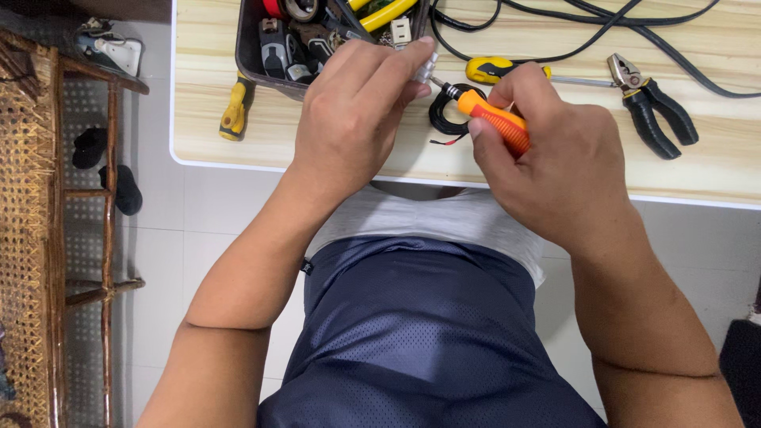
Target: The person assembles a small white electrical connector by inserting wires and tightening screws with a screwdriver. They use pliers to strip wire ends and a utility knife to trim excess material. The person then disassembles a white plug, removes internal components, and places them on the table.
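My left hand [357, 111] is closed around a small white and silver part [426, 67], mostly hidden by the fingers, held above the front edge of the light wooden table [713, 170]. My right hand [555, 162] grips an orange-handled screwdriver [495, 119], and the tip of the tool points into that part. A small coil of black wire [444, 119] with a red end lies on the table just under both hands.
A dark tool tray [247, 55] with tape rolls and assorted tools sits at the back. Beside it lie a yellow-handled tool [235, 107], a yellow screwdriver [495, 70], black-handled pliers [654, 107] and black cables [602, 32]. A wicker chair [47, 238] stands on my left.
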